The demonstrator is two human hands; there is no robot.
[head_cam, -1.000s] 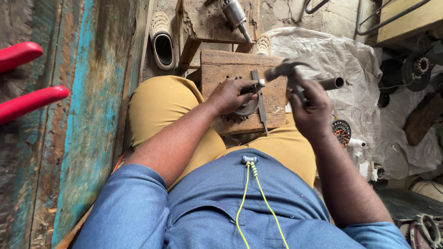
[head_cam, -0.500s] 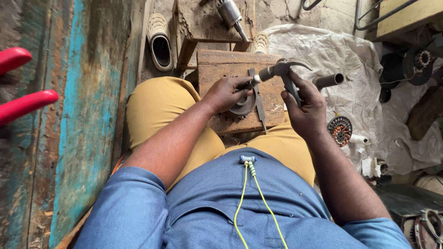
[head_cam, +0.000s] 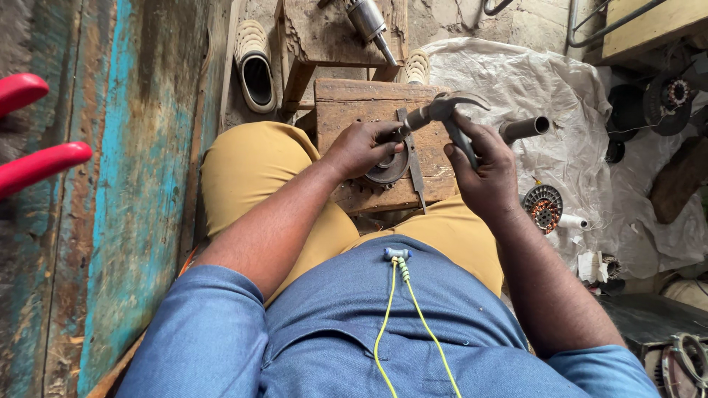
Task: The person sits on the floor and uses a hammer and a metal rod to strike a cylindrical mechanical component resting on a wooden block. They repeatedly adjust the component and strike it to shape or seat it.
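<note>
Your left hand [head_cam: 361, 147] presses down on a round toothed metal part [head_cam: 389, 168] that lies flat on the wooden block [head_cam: 346, 110] between your knees, fingers curled together over its near edge and seemingly steadying a short rod under the hammer; just what they pinch there I cannot tell. Your right hand [head_cam: 483, 173] is wrapped around the handle of a claw hammer [head_cam: 442, 110], fingers closed tight on the grip, with the head held just above the part. Judging by this, the work looks to be in its middle: the part is seated and held, the hammer is poised over it, and nothing shows it driven home or freed yet. The hammer's handle runs from your right palm up and away from you, its head crosswise with the striking face toward your left hand and the curved claw pointing right. A thin flat metal strip [head_cam: 413, 158] lies lengthwise on the block beside the part, and a grey pipe [head_cam: 525, 128] rests on the white plastic sheet [head_cam: 575, 88] just beyond your right hand.
</note>
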